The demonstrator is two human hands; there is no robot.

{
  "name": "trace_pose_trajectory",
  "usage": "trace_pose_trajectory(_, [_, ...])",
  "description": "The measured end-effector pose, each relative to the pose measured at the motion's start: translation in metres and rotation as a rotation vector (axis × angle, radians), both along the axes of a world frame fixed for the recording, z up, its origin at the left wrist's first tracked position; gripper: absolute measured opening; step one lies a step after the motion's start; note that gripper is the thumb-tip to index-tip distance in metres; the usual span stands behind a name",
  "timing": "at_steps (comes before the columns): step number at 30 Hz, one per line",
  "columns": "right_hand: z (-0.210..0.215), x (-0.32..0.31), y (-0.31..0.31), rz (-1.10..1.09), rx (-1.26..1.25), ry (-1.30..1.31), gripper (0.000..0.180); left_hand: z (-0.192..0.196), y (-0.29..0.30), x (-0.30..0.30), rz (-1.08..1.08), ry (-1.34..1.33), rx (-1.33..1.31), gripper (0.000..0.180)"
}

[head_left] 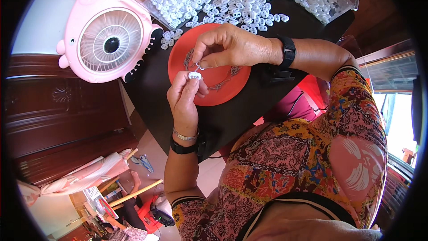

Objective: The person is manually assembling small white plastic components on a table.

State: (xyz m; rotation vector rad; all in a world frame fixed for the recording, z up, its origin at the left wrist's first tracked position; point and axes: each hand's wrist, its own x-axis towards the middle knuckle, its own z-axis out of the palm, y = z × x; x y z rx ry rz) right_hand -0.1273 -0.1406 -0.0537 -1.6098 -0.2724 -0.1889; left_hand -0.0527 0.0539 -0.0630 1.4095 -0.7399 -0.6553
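My left hand point(183, 99) pinches a white oval plastic piece with two holes point(195, 75) between thumb and fingers. Just above it, my right hand point(236, 47) has thumb and forefinger closed on a small thin metal hook point(200, 66), its lower end close to the white piece. Whether the hook passes into a hole is too small to tell. Both hands are over a round orange-red plate point(227, 96). Small grey metal pieces point(232, 72) lie in a loose ring on that plate, partly covered by my hands.
Many white oval pieces point(236, 0) are heaped at the back of the dark table point(154, 107), some spilling toward the plate. A clear bin point(330, 13) at the back right holds more. A pink fan point(111, 44) stands at the left. Another person's bare foot point(135, 178) shows lower left.
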Motion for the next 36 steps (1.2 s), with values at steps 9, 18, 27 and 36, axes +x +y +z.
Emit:
trace_pose_trajectory(9, [-0.0004, 0.0004, -0.0001, -0.005, -0.032, -0.002, 0.012, 0.0004, 0.0008, 0.0006, -0.009, 0.002, 0.013, 0.014])
trace_pose_trajectory(18, [0.0017, -0.0013, 0.0008, 0.002, -0.1, -0.047, 0.011, 0.0032, -0.0001, -0.0003, -0.004, -0.013, 0.022, 0.013])
trace_pose_trajectory(27, [0.0016, -0.0023, 0.0011, 0.019, -0.112, -0.03, 0.01, 0.0018, 0.0006, -0.0001, -0.024, -0.035, 0.045, 0.014])
trace_pose_trajectory(36, [0.0011, -0.0021, 0.0007, 0.086, -0.159, -0.043, 0.01, 0.0098, 0.0009, -0.0035, -0.036, -0.081, 0.172, 0.016])
